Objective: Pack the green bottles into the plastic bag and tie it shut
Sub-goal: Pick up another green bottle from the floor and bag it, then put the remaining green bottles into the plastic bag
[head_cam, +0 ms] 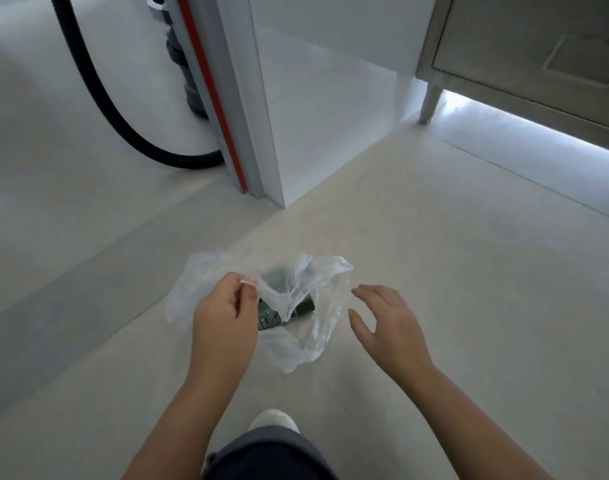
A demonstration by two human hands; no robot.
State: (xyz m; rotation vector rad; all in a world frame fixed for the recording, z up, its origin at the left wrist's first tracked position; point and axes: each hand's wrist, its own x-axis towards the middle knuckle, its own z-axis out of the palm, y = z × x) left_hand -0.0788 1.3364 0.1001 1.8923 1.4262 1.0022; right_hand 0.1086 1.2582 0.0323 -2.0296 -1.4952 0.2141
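Status: packing looks mostly done, tying not started. At least one of the green bottles [305, 305] sits inside the plastic bag [325, 327]. A second dark green patch shows through the film higher up (maybe another bottle, too blurred to count). No bottle lies loose on the floor [434, 271] in view. Bag mouth is open, no knot.

On the left hand [223, 317] the grip is closed on the bag's rim, thumb and forefinger pinching the film. On the right hand [388, 322] the grip is open, fingers spread, holding nothing, just beside the bag's right edge.

The bag hangs from that pinch over the floor; cannot tell whether its bottom touches down.

The visible bottle lies tilted across the bag, long axis running lower left to upper right in the head view, printed label toward the lower left. Cap end: cannot tell.

Remaining, by judgement: take the opposite rim, gather the mouth, tie.
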